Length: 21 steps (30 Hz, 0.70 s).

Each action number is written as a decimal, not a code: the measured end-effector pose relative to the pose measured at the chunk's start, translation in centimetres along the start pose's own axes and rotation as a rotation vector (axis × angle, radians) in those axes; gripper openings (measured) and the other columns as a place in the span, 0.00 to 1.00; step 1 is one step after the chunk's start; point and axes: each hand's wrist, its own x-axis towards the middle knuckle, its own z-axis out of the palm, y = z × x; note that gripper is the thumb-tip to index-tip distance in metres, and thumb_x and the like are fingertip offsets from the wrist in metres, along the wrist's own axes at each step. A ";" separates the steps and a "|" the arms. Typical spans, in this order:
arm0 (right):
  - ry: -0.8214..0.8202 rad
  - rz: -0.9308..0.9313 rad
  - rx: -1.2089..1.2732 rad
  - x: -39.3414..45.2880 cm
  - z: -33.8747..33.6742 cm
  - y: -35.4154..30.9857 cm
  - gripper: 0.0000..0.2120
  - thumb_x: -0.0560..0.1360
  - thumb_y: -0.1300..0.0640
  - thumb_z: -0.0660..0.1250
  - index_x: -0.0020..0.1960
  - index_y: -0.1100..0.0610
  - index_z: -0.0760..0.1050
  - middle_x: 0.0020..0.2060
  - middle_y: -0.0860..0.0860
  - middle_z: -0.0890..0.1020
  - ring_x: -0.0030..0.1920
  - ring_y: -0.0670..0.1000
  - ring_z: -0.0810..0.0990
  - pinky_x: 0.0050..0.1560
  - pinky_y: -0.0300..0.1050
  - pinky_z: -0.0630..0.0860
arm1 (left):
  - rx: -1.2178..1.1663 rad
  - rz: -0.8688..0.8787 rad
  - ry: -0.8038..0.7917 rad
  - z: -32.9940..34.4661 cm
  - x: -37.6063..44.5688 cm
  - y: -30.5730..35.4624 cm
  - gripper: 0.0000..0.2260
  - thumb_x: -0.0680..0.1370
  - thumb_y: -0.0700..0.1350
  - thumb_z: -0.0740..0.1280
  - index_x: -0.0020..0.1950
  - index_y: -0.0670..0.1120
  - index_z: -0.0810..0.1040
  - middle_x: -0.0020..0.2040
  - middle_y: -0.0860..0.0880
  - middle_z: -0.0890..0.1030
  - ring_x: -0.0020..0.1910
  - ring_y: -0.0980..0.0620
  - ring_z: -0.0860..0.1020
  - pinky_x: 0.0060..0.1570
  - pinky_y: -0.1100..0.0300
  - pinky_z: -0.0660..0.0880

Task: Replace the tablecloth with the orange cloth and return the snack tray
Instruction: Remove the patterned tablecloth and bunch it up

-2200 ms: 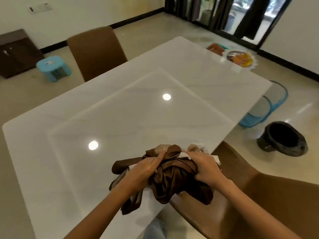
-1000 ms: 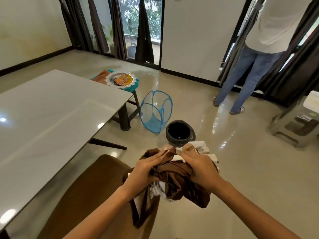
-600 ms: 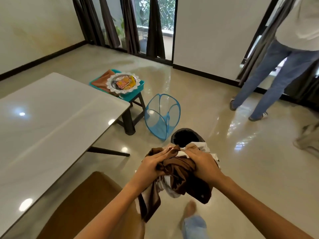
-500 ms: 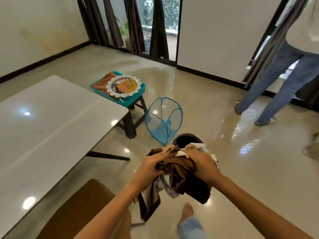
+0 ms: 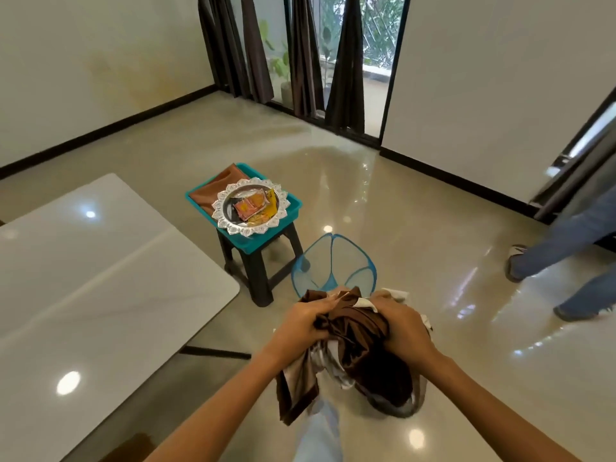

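Both hands hold a bunched brown and white tablecloth [image 5: 361,341] in front of me, above the floor. My left hand [image 5: 305,320] grips its left side and my right hand [image 5: 400,325] its right side. The bare white table [image 5: 100,288] stretches along the left. Past its corner a teal tub [image 5: 290,208] rests on a black stool [image 5: 256,271]; in it lie a folded orange cloth [image 5: 216,188] and a silver snack tray [image 5: 250,208] with packets.
A blue mesh hamper [image 5: 333,265] stands just beyond my hands. A dark bin [image 5: 393,401] sits on the floor under the cloth, mostly hidden. Another person's legs [image 5: 566,248] are at the right. Curtains and a glass door close the far side.
I have turned away from the table with the cloth and walked toward the hamper and stool; they now appear nearer. The other person's legs moved to the right edge.
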 end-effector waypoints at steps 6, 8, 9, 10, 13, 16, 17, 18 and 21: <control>0.098 0.041 -0.032 12.6 -0.4 3.9 0.25 0.68 0.64 0.71 0.63 0.53 0.76 0.54 0.53 0.82 0.53 0.57 0.81 0.50 0.48 0.77 | 0.016 0.001 -0.103 -3.7 12.0 -7.6 0.23 0.73 0.41 0.72 0.68 0.48 0.74 0.65 0.50 0.77 0.66 0.57 0.72 0.68 0.67 0.63; 0.127 0.079 -0.028 16.3 -0.3 4.9 0.26 0.67 0.66 0.71 0.63 0.53 0.76 0.52 0.54 0.83 0.50 0.58 0.82 0.46 0.49 0.78 | 0.029 -0.012 -0.164 -4.8 15.9 -10.3 0.25 0.73 0.41 0.72 0.69 0.48 0.73 0.67 0.49 0.75 0.67 0.58 0.70 0.66 0.74 0.60; 0.134 0.097 -0.031 18.0 -0.3 5.3 0.27 0.66 0.67 0.71 0.63 0.52 0.76 0.51 0.54 0.83 0.48 0.58 0.82 0.44 0.46 0.77 | 0.044 -0.009 -0.188 -5.3 17.8 -11.7 0.26 0.73 0.42 0.72 0.70 0.48 0.72 0.68 0.49 0.74 0.67 0.59 0.69 0.66 0.77 0.57; 0.134 0.110 -0.044 19.7 -0.4 5.7 0.27 0.65 0.68 0.71 0.63 0.52 0.75 0.50 0.54 0.83 0.47 0.58 0.82 0.43 0.43 0.74 | 0.061 0.001 -0.211 -5.7 19.6 -13.1 0.27 0.73 0.42 0.72 0.71 0.48 0.70 0.69 0.49 0.73 0.66 0.60 0.68 0.65 0.78 0.55; 0.112 0.156 -0.133 24.1 -0.2 7.4 0.32 0.64 0.69 0.70 0.66 0.51 0.73 0.50 0.55 0.82 0.46 0.60 0.81 0.39 0.43 0.72 | 0.095 0.034 -0.290 -6.2 23.8 -16.9 0.29 0.73 0.41 0.71 0.73 0.45 0.66 0.71 0.46 0.70 0.69 0.52 0.68 0.68 0.70 0.58; 0.053 0.207 -0.202 27.3 0.2 8.6 0.36 0.64 0.68 0.71 0.70 0.51 0.69 0.53 0.56 0.81 0.46 0.59 0.81 0.38 0.44 0.74 | 0.101 0.029 -0.340 -5.4 26.4 -20.5 0.30 0.74 0.40 0.70 0.74 0.44 0.63 0.72 0.44 0.68 0.71 0.46 0.67 0.70 0.64 0.56; 0.033 0.215 -0.222 28.4 0.4 9.1 0.36 0.64 0.68 0.71 0.70 0.51 0.69 0.53 0.56 0.81 0.45 0.59 0.81 0.36 0.43 0.74 | 0.095 0.030 -0.341 -5.0 27.0 -21.8 0.30 0.74 0.40 0.70 0.74 0.44 0.62 0.72 0.43 0.68 0.71 0.45 0.67 0.70 0.64 0.55; 0.017 0.223 -0.244 29.3 0.7 9.7 0.37 0.63 0.68 0.71 0.70 0.52 0.70 0.53 0.56 0.81 0.45 0.60 0.81 0.34 0.44 0.75 | 0.094 0.033 -0.349 -4.4 27.6 -23.0 0.30 0.74 0.41 0.70 0.74 0.44 0.62 0.72 0.42 0.68 0.70 0.44 0.67 0.70 0.62 0.56; -0.079 0.281 -0.325 31.7 1.9 11.6 0.37 0.65 0.68 0.68 0.71 0.51 0.67 0.62 0.55 0.77 0.51 0.61 0.79 0.39 0.51 0.78 | 0.100 0.022 -0.380 -3.0 28.9 -26.4 0.30 0.76 0.40 0.68 0.75 0.44 0.58 0.72 0.41 0.68 0.70 0.42 0.68 0.71 0.53 0.63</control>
